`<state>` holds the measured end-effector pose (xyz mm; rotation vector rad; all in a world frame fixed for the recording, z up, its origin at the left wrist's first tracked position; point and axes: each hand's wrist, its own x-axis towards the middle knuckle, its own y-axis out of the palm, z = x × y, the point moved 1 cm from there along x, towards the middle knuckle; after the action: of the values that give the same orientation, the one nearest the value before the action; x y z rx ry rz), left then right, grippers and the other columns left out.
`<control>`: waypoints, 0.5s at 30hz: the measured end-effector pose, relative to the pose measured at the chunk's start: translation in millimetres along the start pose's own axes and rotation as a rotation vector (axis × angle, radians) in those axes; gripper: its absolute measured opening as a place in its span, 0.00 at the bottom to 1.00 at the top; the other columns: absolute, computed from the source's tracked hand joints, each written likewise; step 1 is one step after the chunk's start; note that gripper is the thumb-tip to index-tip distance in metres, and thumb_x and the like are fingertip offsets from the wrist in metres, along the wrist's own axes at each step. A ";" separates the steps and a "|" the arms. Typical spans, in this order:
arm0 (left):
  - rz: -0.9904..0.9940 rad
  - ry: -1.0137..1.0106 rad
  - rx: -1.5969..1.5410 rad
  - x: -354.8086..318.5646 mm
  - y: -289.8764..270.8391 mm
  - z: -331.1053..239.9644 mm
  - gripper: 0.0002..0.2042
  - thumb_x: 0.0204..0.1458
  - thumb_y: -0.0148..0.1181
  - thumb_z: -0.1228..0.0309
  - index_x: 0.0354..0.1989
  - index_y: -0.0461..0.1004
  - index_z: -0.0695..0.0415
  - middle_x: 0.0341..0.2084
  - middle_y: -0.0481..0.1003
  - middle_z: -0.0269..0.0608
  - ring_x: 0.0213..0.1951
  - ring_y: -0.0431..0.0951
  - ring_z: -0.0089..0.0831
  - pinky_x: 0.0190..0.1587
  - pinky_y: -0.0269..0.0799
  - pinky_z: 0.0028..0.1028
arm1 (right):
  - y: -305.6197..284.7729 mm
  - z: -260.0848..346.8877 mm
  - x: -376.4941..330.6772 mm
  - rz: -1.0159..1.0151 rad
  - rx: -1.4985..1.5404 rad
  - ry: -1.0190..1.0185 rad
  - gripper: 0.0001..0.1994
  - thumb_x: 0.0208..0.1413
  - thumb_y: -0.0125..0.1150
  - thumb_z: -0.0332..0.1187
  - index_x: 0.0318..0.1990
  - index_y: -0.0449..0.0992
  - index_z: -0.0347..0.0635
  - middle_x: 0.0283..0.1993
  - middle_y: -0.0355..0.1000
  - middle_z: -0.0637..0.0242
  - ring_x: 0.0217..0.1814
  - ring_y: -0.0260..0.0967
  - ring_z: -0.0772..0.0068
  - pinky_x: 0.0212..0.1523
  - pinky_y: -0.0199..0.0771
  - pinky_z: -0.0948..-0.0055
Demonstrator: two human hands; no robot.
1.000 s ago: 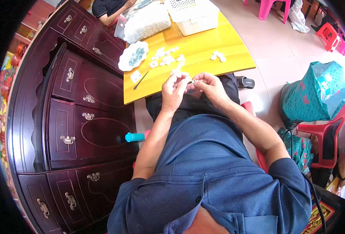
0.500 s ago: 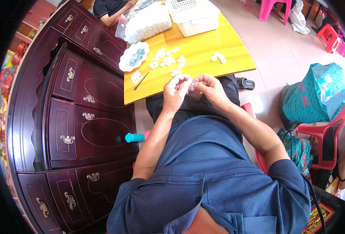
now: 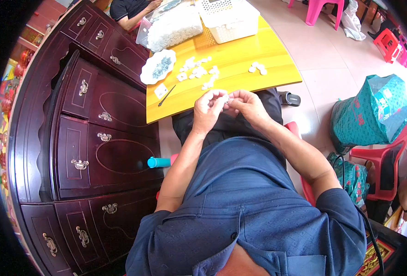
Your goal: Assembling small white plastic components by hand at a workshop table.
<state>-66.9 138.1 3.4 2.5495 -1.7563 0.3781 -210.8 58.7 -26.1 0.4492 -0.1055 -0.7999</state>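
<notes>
My left hand (image 3: 207, 112) and my right hand (image 3: 250, 108) meet just off the near edge of the yellow table (image 3: 258, 60), over my lap. Fingertips of both are pinched together on a small white piece (image 3: 227, 98), mostly covered by the fingers; its exact kind is too small to make out. Beyond them on the tabletop lie several small white roundish pieces (image 3: 198, 71) in a loose group, and a smaller cluster of white pieces (image 3: 257, 69) sits to the right. A thin dark pointed tool (image 3: 167, 95) rests at the left, beside a small white card (image 3: 161, 91).
A scalloped white dish (image 3: 146, 73) holds small bluish-clear bits. Behind it stand a clear bin heaped with white pieces (image 3: 176, 33) and a white perforated basket (image 3: 233, 32). A dark wooden cabinet (image 3: 129, 103) flanks my left; a teal bag (image 3: 364, 115) stands right. Another person's arm (image 3: 132, 22) shows at the far end.
My fingertips have closed further around the small white piece, which shows less than before. Both hands have shifted only slightly; the things on the table are unmoved.
</notes>
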 end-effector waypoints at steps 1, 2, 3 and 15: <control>0.002 0.004 0.005 0.1 -0.2 0.4 0.06 0.61 0.62 0.73 0.43 0.80 0.61 0.29 0.79 0.30 0.28 0.76 0.14 0.30 0.70 0.15 | -0.2 1.2 -0.7 0.010 -0.019 0.006 0.07 0.64 0.60 0.29 0.47 0.76 0.36 0.36 0.80 0.67 0.34 0.74 0.82 0.33 0.71 0.84; 0.002 0.004 0.005 0.2 -0.5 0.9 0.06 0.61 0.62 0.73 0.43 0.80 0.61 0.29 0.79 0.30 0.28 0.76 0.14 0.30 0.70 0.15 | -0.4 1.8 -1.2 0.019 -0.039 0.011 0.08 0.66 0.60 0.29 0.47 0.76 0.35 0.37 0.80 0.66 0.35 0.75 0.80 0.36 0.73 0.81; 0.006 0.003 0.001 0.3 -0.8 1.3 0.06 0.61 0.62 0.73 0.43 0.80 0.61 0.29 0.79 0.30 0.28 0.76 0.14 0.30 0.70 0.16 | -0.7 1.4 -1.1 0.019 -0.039 0.011 0.08 0.66 0.60 0.29 0.47 0.76 0.35 0.37 0.80 0.66 0.35 0.75 0.80 0.36 0.73 0.81; 0.033 0.010 0.035 -0.2 -0.6 -1.3 0.04 0.60 0.60 0.77 0.40 0.78 0.65 0.30 0.81 0.36 0.30 0.81 0.21 0.34 0.78 0.21 | -1.5 -2.3 -1.6 0.009 -0.034 0.012 0.07 0.65 0.60 0.28 0.45 0.77 0.35 0.37 0.80 0.66 0.34 0.75 0.80 0.36 0.73 0.80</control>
<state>-66.6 138.7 4.7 2.5406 -1.8058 0.4251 -212.3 59.7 -28.7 0.4214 -0.0822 -0.7890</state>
